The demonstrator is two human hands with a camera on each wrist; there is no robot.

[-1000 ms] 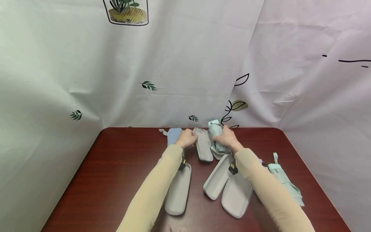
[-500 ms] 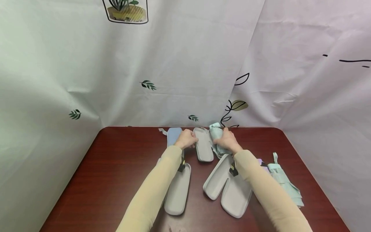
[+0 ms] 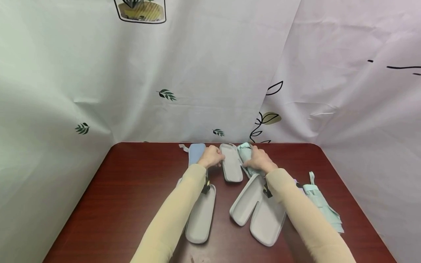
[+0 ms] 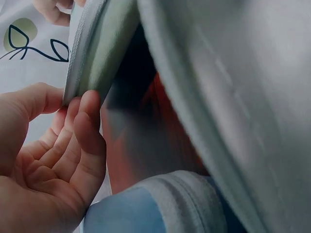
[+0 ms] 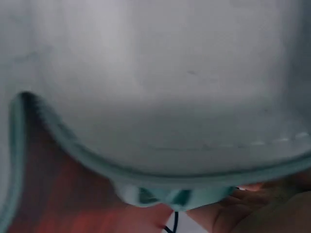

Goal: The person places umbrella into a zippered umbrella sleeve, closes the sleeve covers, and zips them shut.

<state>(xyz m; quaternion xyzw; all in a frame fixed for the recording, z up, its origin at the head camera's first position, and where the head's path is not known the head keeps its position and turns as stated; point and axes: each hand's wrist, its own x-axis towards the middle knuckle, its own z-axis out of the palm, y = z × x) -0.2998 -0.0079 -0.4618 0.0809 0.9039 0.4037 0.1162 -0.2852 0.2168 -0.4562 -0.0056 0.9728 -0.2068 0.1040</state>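
Observation:
A grey-lined zip case [image 3: 231, 166] lies spread open at the back of the table. My left hand [image 3: 211, 157] pinches its left rim; in the left wrist view the thumb and fingertips grip the zipped edge [image 4: 80, 73]. My right hand [image 3: 260, 159] holds a mint-green rolled bundle [image 3: 245, 153], which looks like a folded umbrella, down in the case's right half. The fingers cover much of the bundle. In the right wrist view, the lining of another open case [image 5: 170, 92] fills the foreground, with the bundle [image 5: 204, 195] and part of the hand behind it.
Another grey-lined case [image 3: 268, 223] lies open under the right forearm. One more open case [image 3: 201, 219] is partly under the left forearm. A blue case [image 3: 197, 152] with a strap sits behind the left hand. Mint fabric with a loop [image 3: 323, 208] and something purple lie at right.
My right hand has lowered the mint bundle, so it sits deeper in the case's right half. My left hand keeps its pinch on the left rim.

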